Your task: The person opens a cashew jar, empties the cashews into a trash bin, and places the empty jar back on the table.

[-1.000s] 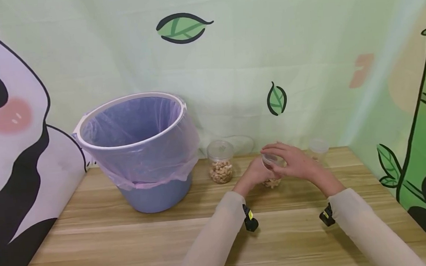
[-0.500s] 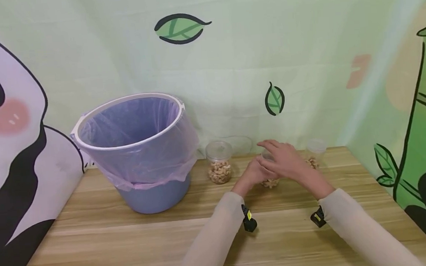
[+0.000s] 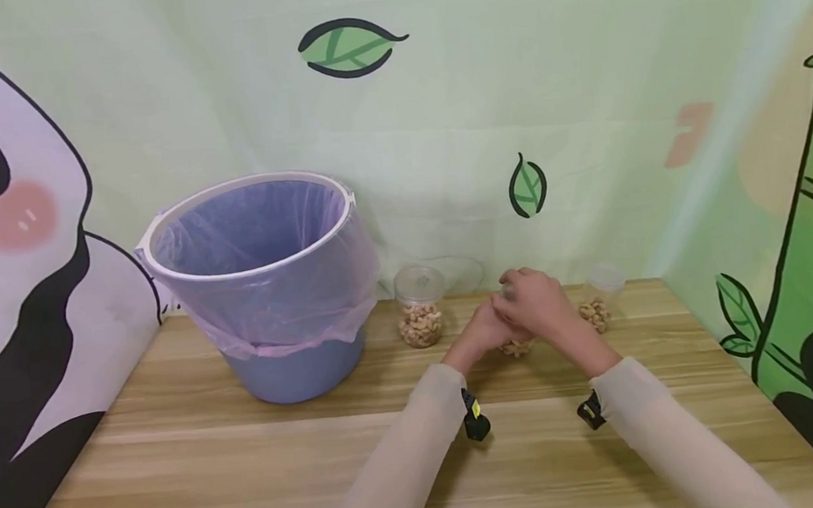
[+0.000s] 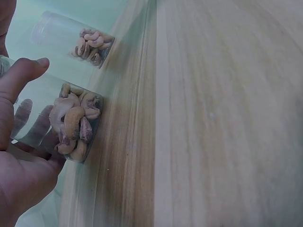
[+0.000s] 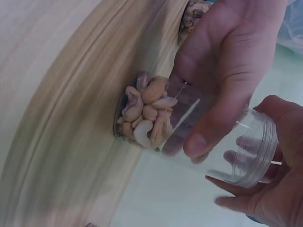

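Note:
A clear jar (image 5: pixel 218 161) with cashews (image 5: pixel 147 113) in its bottom stands on the wood-grain table between my hands. My left hand (image 3: pixel 484 331) grips the jar's body, with thumb and fingers wrapped round it in both wrist views. Over the top, my right hand (image 3: pixel 537 304) curls its fingers round the clear lid (image 5: pixel 258 151). In the head view both hands hide most of this jar, and only the cashews at its base show. A second jar of cashews (image 3: pixel 421 324) stands to the left, and a third jar (image 3: pixel 597 313) is just right of my right hand.
A blue bucket (image 3: pixel 295 376) lined with a thin pink-purple bag stands at the left of the table (image 3: pixel 252 469). Behind the jars hangs a pale green cloth (image 3: pixel 437 86) printed with leaves, a panda and bamboo.
My right hand has turned over the lid, its fingers curling in and its wrist shifting left. The third jar shows more fully. My left hand keeps its grip on the jar.

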### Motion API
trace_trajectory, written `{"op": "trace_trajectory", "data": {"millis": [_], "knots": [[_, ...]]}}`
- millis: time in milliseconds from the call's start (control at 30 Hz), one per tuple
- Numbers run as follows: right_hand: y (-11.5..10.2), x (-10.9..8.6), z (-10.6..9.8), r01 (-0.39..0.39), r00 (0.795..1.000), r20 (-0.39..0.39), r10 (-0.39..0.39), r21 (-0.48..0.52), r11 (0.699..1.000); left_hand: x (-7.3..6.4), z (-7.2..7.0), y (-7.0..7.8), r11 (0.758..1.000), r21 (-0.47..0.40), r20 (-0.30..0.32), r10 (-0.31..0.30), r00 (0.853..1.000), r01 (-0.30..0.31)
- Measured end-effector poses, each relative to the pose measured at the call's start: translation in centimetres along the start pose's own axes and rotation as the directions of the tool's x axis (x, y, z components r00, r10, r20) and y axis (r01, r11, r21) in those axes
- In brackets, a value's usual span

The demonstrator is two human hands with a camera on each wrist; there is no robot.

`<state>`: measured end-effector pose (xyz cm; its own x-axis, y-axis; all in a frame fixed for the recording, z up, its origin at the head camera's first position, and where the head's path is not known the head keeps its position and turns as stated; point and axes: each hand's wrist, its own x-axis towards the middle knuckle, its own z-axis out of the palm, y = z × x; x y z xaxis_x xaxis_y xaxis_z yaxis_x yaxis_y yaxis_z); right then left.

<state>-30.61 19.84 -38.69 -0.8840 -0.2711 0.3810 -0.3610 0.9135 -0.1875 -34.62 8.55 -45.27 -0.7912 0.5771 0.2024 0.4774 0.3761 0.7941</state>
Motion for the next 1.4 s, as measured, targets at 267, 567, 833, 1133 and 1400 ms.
{"op": "trace_trajectory", "data": {"millis": [267, 567, 833, 1133, 1400], "knots": [[1.5, 0.0, -0.4, 0.102, 0.992, 0.058, -0.113, 0.174, 0.979, -0.4, -0.3, 0.1, 0.992, -0.122, 0.022, -0.033, 0.999, 0.036], [4.2, 0.7, -1.1, 0.195, 0.94, 0.185, -0.287, 0.401, 0.895, -1.0, -0.1, 0.0, 0.972, -0.217, -0.007, -0.098, 0.995, 0.094], [4.7, 0.9, -1.6, 0.041, 0.924, 0.303, -0.233, 0.529, 0.848, -1.4, 0.1, -0.2, 0.948, -0.309, 0.002, -0.084, 0.996, 0.08], [2.1, 0.5, -2.3, 0.105, 0.951, 0.238, -0.199, 0.356, 0.929, -1.3, 0.2, -0.2, 0.94, -0.327, -0.015, -0.113, 0.994, 0.101], [-1.6, 0.5, -1.6, -0.011, 0.988, 0.152, 0.003, 0.052, 0.999, -1.0, 0.1, -0.3, 0.969, -0.248, -0.002, -0.005, 1.0, 0.004]]}}
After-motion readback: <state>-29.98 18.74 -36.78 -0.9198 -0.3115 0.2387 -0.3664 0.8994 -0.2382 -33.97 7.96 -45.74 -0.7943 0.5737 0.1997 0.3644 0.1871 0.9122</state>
